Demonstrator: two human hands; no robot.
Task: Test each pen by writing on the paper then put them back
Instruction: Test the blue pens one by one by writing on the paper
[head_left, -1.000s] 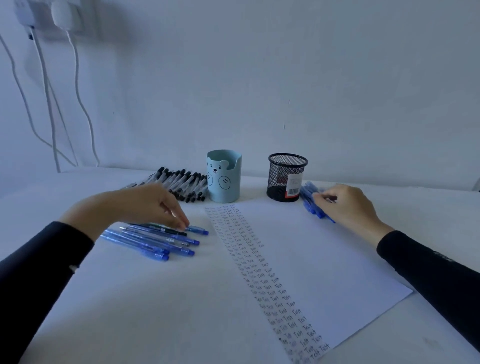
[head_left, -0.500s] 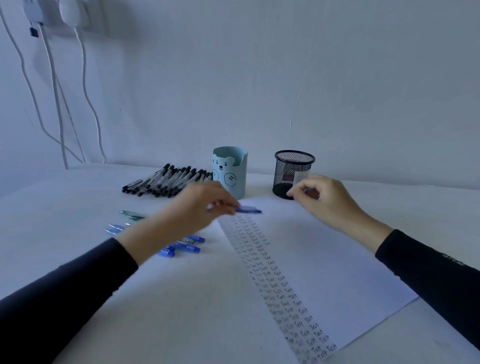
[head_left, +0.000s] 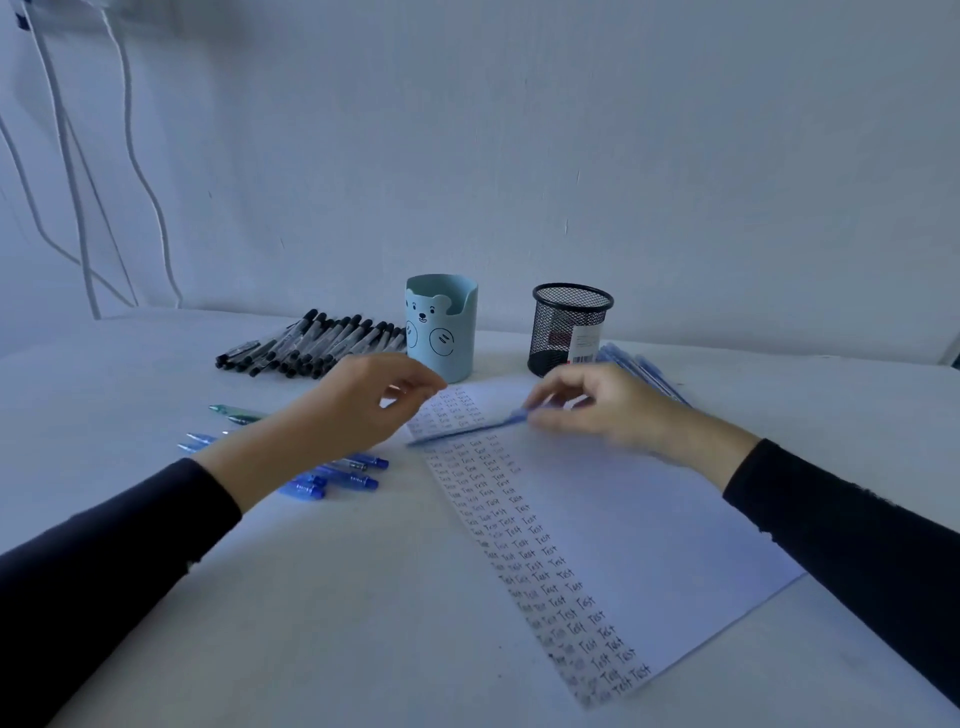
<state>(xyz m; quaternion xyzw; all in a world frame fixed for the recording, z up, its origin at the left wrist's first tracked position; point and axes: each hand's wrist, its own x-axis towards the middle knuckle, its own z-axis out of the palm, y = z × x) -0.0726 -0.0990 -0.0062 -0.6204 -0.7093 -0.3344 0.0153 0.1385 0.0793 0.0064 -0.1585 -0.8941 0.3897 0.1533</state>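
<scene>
Currently right hand (head_left: 597, 408) pinches one blue pen (head_left: 467, 430) at the end nearest it, fingertips (head_left: 540, 402) closed on the barrel. Pen is motion-blurred and lies low and slanted over the top of the paper (head_left: 649, 519); whether it touches the sheet, can't tell. Left hand (head_left: 358, 400) hovers just beside the pen's free end, fingers loosely curled, nothing seen in them, reads as let go.

Paper lies flat on the table (head_left: 311, 597), a column of "Test" scribbles down its left edge, rest blank. By the left wrist: loose blue pens (head_left: 358, 470) fanned on the table, a green pen (head_left: 236, 413) beyond them. Row of black pens (head_left: 317, 343) sits left of the bear cup (head_left: 441, 332); mesh cup (head_left: 571, 322) to its right, apart. Blue bundle (head_left: 644, 371) lies beside the mesh cup, behind the right hand. Cables (head_left: 130, 156) hang on the wall, far left.

Step, as judged: pen is in the writing hand, test scribble not yet made. Next move calls for turning the pen into a writing grip, tip down, clicking it out if it's retractable, then writing in a free spot next to the column. Left hand is probably needed to steady the sheet. After that the pen goes back to a pile or cup, which one is unclear
</scene>
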